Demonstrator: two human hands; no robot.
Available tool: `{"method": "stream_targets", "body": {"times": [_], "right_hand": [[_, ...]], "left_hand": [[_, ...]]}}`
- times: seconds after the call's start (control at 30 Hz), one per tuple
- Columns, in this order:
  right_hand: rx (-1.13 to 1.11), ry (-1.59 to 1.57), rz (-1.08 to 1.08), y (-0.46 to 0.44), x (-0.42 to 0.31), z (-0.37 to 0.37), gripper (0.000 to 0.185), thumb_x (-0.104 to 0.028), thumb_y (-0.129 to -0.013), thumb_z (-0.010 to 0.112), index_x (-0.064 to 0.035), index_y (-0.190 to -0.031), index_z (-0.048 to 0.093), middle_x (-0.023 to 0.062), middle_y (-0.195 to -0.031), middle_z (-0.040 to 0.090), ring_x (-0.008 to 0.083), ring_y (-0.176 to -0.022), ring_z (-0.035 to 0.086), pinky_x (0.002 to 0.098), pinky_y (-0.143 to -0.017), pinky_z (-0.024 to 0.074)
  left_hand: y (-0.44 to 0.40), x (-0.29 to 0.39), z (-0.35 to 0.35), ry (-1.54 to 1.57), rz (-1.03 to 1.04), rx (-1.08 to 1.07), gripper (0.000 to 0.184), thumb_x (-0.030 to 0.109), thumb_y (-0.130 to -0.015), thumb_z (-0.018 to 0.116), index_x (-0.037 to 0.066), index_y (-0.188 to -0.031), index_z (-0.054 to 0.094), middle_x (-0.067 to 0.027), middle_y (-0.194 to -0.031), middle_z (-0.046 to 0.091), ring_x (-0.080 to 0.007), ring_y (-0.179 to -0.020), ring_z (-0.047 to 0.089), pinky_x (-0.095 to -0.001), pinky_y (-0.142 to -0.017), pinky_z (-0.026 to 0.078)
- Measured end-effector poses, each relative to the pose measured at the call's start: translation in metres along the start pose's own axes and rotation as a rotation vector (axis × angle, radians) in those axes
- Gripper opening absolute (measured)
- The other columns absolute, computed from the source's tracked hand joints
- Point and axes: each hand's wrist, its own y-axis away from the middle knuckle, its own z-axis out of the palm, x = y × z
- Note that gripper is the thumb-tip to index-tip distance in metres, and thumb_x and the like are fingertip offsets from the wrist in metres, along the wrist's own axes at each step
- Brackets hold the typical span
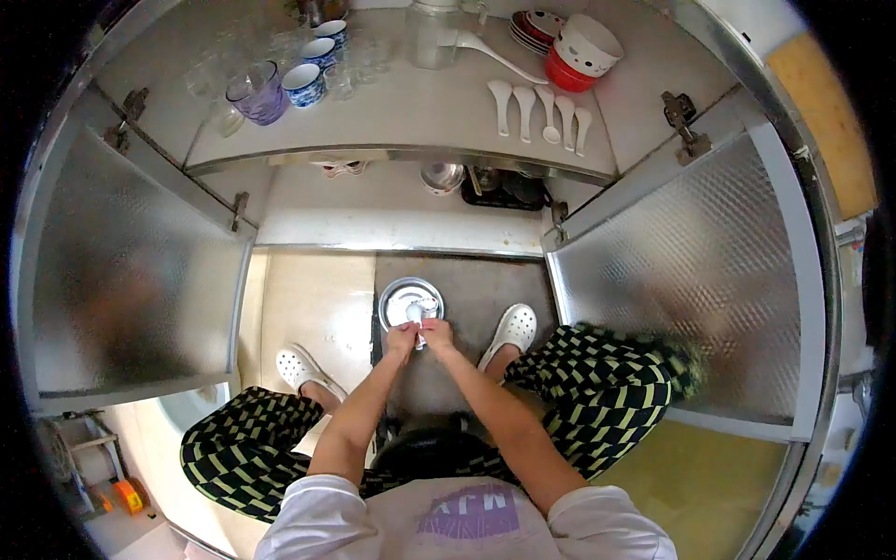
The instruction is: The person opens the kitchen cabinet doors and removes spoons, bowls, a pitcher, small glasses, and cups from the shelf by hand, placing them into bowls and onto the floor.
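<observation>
My left hand [403,338] and my right hand [436,333] meet low in front of me, fingers closed together. Between them they grip a small white spoon [415,312], its rounded end pointing away from me over a round metal basin [384,303]. The fingers cover part of the handle. Inside the basin lies something pale with small reddish marks, too small to make out. The basin rests at floor level, just beyond my hands and between my white clogs [516,327].
Ahead is a cabinet with its left door [140,271] and right door [691,271] swung open. Its upper shelf [411,117] holds white spoons [525,112], blue-patterned cups [303,84], a purple glass [258,93], a glass jar [432,37] and stacked bowls [586,51]. Below are a metal bowl [441,175] and a black tray [504,196].
</observation>
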Motion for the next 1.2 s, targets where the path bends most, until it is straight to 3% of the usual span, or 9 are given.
{"method": "stream_targets", "body": {"times": [0.17, 0.33, 0.47, 0.6, 0.67, 0.77, 0.93, 1.1, 1.2], "right_hand": [[0.035, 0.083, -0.067, -0.006, 0.013, 0.005, 0.029, -0.010, -0.065, 0.068, 0.0004, -0.091, 0.059, 0.0094, -0.084, 0.062, 0.0165, -0.075, 0.058, 0.0265, -0.068, 0.0464], [-0.024, 0.096, -0.059, -0.004, 0.015, 0.010, 0.022, -0.009, -0.067, 0.064, -0.0008, -0.087, 0.060, 0.0086, -0.082, 0.062, 0.0163, -0.075, 0.059, 0.0268, -0.068, 0.0466], [-0.057, 0.106, -0.063, -0.012, 0.031, 0.015, 0.021, -0.008, -0.067, 0.062, -0.0023, -0.087, 0.061, 0.0077, -0.080, 0.063, 0.0156, -0.074, 0.059, 0.0266, -0.066, 0.0465], [0.024, 0.160, -0.152, -0.025, 0.027, 0.007, 0.022, -0.009, -0.068, 0.061, -0.0014, -0.088, 0.061, 0.0080, -0.080, 0.063, 0.0145, -0.074, 0.059, 0.0261, -0.065, 0.0464], [0.055, 0.154, -0.200, -0.027, 0.021, 0.001, 0.022, -0.009, -0.068, 0.061, -0.0010, -0.089, 0.061, 0.0081, -0.080, 0.063, 0.0141, -0.074, 0.059, 0.0259, -0.065, 0.0464], [0.090, -0.060, -0.382, -0.016, -0.043, -0.023, 0.018, -0.009, -0.071, 0.059, -0.0007, -0.087, 0.060, 0.0081, -0.081, 0.063, 0.0136, -0.073, 0.058, 0.0255, -0.065, 0.0462], [0.196, -0.333, -0.577, 0.013, -0.170, -0.063, 0.013, -0.004, -0.079, 0.052, 0.0004, -0.090, 0.056, 0.0049, -0.077, 0.059, 0.0099, -0.068, 0.054, 0.0235, -0.061, 0.0440], [0.442, -0.354, -0.946, 0.056, -0.292, -0.111, 0.010, -0.008, -0.078, 0.055, -0.0009, -0.085, 0.058, 0.0060, -0.074, 0.057, 0.0110, -0.065, 0.053, 0.0237, -0.057, 0.0413], [0.507, -0.198, -0.970, 0.051, -0.338, -0.144, 0.013, -0.008, -0.076, 0.055, -0.0002, -0.086, 0.057, 0.0085, -0.075, 0.057, 0.0160, -0.066, 0.055, 0.0264, -0.059, 0.0424]], "left_hand": [[0.015, 0.024, -0.004, -0.139, -0.002, 0.127, 0.018, 0.013, -0.069, 0.063, -0.002, -0.080, 0.064, -0.0058, -0.059, 0.058, -0.0103, -0.047, 0.051, -0.0251, -0.044, 0.041], [-0.009, -0.008, -0.012, -0.413, 0.166, 0.178, 0.024, 0.026, -0.067, 0.064, 0.010, -0.085, 0.066, -0.0131, -0.071, 0.062, -0.0222, -0.066, 0.061, -0.0315, -0.061, 0.047], [-0.004, -0.003, -0.010, -0.401, 0.113, 0.145, 0.025, 0.028, -0.068, 0.063, 0.009, -0.083, 0.066, -0.0126, -0.071, 0.062, -0.0211, -0.066, 0.061, -0.0307, -0.062, 0.047], [0.010, 0.015, -0.010, -0.504, 0.265, 0.124, 0.019, 0.020, -0.072, 0.060, 0.003, -0.080, 0.064, -0.0122, -0.067, 0.062, -0.0172, -0.056, 0.059, -0.0283, -0.056, 0.046], [0.004, 0.016, -0.009, -0.468, 0.316, 0.119, 0.022, 0.023, -0.073, 0.059, 0.003, -0.079, 0.064, -0.0139, -0.067, 0.061, -0.0219, -0.060, 0.060, -0.0308, -0.056, 0.046], [0.002, 0.043, -0.003, -0.409, 0.551, 0.148, 0.022, 0.022, -0.075, 0.056, 0.002, -0.079, 0.062, -0.0145, -0.065, 0.060, -0.0252, -0.060, 0.059, -0.0327, -0.056, 0.045], [0.024, 0.159, 0.016, -0.066, 0.770, 0.122, 0.018, 0.014, -0.079, 0.055, -0.003, -0.084, 0.059, -0.0038, -0.057, 0.052, -0.0069, -0.055, 0.044, -0.0238, -0.050, 0.038], [0.076, 0.287, 0.032, 0.090, 0.854, 0.126, 0.018, 0.014, -0.080, 0.054, -0.002, -0.088, 0.059, -0.0058, -0.066, 0.057, -0.0080, -0.060, 0.050, -0.0221, -0.056, 0.041], [0.089, 0.344, 0.040, 0.044, 1.081, 0.202, 0.019, 0.013, -0.079, 0.054, -0.002, -0.089, 0.059, -0.0102, -0.071, 0.059, -0.0120, -0.063, 0.054, -0.0240, -0.059, 0.043]]}}
